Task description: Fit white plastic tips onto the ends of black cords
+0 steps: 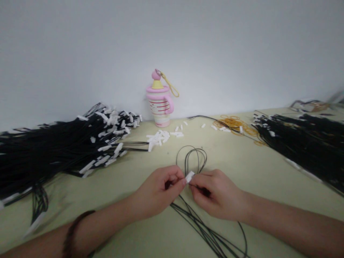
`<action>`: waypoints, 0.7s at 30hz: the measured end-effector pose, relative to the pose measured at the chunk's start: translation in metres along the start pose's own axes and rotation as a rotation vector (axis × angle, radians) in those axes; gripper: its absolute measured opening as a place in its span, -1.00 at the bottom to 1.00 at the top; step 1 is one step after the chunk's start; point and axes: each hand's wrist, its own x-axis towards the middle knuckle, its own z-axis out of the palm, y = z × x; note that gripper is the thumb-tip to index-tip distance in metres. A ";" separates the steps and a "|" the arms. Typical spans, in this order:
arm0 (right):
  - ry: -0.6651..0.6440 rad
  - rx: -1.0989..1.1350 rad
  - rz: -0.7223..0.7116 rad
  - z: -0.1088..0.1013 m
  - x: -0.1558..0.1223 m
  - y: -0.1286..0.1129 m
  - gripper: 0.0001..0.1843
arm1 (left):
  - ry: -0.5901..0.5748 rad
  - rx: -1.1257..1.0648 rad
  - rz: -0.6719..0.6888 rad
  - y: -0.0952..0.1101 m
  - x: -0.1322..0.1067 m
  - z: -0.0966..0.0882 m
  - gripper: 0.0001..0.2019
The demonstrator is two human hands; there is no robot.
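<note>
In the middle of the head view, my left hand (161, 190) is closed in a pinch on a small white plastic connector (190, 176). Close against its right side, my right hand (219, 195) pinches a thin black wire (191, 185) at the connector. Black wires (199, 149) loop up behind the fingers. More strands of the bundle (200, 227) trail below the hands toward the near edge of the view. The exact contact between wire and connector is partly hidden by my fingertips.
A pile of black wires with white ends (53, 143) lies left, another black wire bundle (306, 143) right. Loose white connectors (158, 138) and yellow rubber bands (231, 123) lie between them. A pink-lidded cup (160, 104) stands by the wall.
</note>
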 end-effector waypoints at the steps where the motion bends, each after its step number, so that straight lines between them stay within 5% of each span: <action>1: -0.002 0.001 0.000 0.000 0.000 0.000 -0.90 | 0.002 0.002 0.004 0.000 0.000 0.000 -0.80; 21: -0.016 -0.006 -0.003 0.000 -0.001 0.000 -0.91 | 0.000 0.013 0.012 0.000 0.000 0.000 -0.81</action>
